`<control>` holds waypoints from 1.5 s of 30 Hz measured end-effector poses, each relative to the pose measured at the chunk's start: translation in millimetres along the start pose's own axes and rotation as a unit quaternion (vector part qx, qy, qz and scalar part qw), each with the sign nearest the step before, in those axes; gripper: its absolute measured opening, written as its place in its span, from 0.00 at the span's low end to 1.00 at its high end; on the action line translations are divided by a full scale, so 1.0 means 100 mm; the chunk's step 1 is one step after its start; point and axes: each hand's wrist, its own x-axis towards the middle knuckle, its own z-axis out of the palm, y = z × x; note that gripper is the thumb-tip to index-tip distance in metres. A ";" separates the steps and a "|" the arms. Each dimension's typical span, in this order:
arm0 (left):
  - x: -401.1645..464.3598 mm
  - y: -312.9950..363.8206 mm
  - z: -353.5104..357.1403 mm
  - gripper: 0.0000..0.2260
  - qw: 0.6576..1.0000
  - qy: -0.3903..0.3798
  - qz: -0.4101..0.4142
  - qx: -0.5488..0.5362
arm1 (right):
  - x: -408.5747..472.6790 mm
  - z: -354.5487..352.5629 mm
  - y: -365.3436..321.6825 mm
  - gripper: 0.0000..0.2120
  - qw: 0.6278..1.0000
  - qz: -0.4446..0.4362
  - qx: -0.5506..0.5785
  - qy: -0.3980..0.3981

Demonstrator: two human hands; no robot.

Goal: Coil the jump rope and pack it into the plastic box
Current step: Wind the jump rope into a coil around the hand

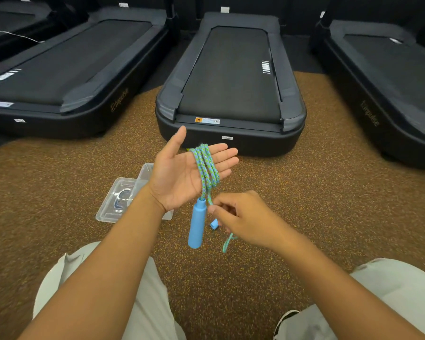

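Head view: a seated person's two bare arms reach out over speckled brown gym flooring (304,192), with three dark treadmills from 10 to 2 o'clock.
Left hand (182,173): palm up, fingers spread flat and thumb raised; it grips nothing, serving as a former for the coil.
Jump rope (206,168): green-and-blue braided cord, looped about three times around the four left fingers, near frame centre.
Hanging handle (197,223): light blue foam grip, dangling upright from the coil below the left palm, touching nothing under it.
Right hand (241,217): at 5 o'clock from the coil, thumb and forefinger pressed together on the free strand just below the loops.
Second handle (214,224): only a short blue end shows beneath the right fingers; whether the hand also holds it cannot be told.
Loose tail (227,244): a short bight of cord hangs under the right hand.
Plastic box (146,173): clear, on the floor at 9 o'clock from the left hand, partly hidden by the wrist; its clear lid (113,200) lies flat just beside it.
Step in hand: coiling, apparently near its end, since little free cord remains.
Next move calls for: probably one more wrap kept snug, then closing the left fingers so the loops do not spring apart, and lowering the bundle toward the box with both handles tucked alongside.
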 end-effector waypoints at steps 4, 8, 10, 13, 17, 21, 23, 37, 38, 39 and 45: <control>0.00 0.01 -0.02 0.42 1.000 0.020 0.003 0.006 | -0.03 -0.06 -0.12 0.12 0.999 -0.032 0.019 0.013; 0.01 0.00 -0.04 0.41 1.000 0.029 0.002 0.010 | -0.06 -0.15 -0.25 0.10 0.996 -0.060 0.040 0.044; 0.01 0.01 -0.04 0.41 1.000 0.031 0.003 0.007 | -0.07 -0.18 -0.29 0.09 0.995 -0.070 0.052 0.055; 0.00 0.01 -0.03 0.41 0.999 0.034 0.002 -0.005 | -0.04 -0.23 -0.29 0.06 0.993 -0.083 0.030 0.083; -0.01 -0.04 -0.03 0.42 0.999 0.034 -0.023 0.026 | 0.02 -0.32 -0.21 0.02 0.987 -0.086 -0.030 0.135; -0.03 -0.15 0.02 0.39 0.994 0.028 -0.073 0.074 | 0.06 -0.40 -0.09 0.05 0.983 -0.092 -0.059 0.150; -0.03 -0.21 0.06 0.36 0.992 0.012 -0.092 0.082 | 0.07 -0.44 -0.06 0.04 0.983 -0.081 -0.070 0.147; 0.01 -0.35 0.08 0.17 0.975 -0.035 -0.146 0.162 | 0.05 -0.58 -0.02 0.09 0.985 -0.063 -0.067 0.143; 0.01 -0.36 0.08 0.16 0.974 -0.035 -0.146 0.170 | 0.05 -0.58 -0.01 0.09 0.985 -0.066 -0.063 0.147; 0.02 -0.37 0.08 0.16 0.973 -0.035 -0.145 0.176 | 0.05 -0.58 0.01 0.09 0.984 -0.070 -0.058 0.153; 0.01 -0.34 0.09 0.19 0.971 -0.042 -0.153 0.177 | 0.07 -0.57 0.10 0.07 0.984 -0.058 -0.014 0.169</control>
